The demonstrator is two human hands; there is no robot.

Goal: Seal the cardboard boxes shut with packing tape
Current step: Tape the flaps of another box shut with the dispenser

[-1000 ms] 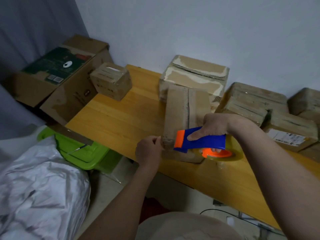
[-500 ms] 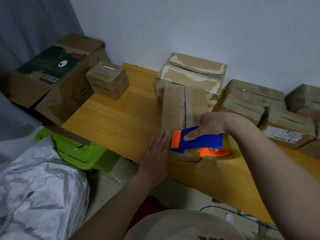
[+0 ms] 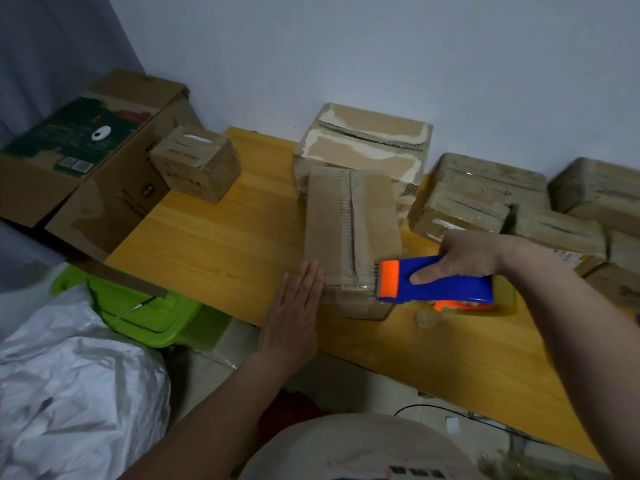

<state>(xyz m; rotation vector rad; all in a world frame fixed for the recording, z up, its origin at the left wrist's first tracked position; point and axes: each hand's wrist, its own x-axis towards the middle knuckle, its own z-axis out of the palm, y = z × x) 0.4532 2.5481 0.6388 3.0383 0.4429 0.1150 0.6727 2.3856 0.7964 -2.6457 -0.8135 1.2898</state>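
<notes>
Pale wall behind, and a yellow wooden tabletop (image 3: pixel 214 244) carrying the long cardboard box (image 3: pixel 349 230) I'm working on, near the table's front edge. I lay my left hand (image 3: pixel 294 313) flat against the box's near left corner, fingers straight and together. With my right hand (image 3: pixel 467 254) I grip the blue-and-orange tape dispenser (image 3: pixel 440 284), forefinger along its side, its orange head at the box's near end.

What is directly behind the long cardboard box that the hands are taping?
Behind the long box stands a bigger cardboard box with torn, whitish flaps, close to the wall. The long box covers its lower front, so whether they touch cannot be seen.
</notes>
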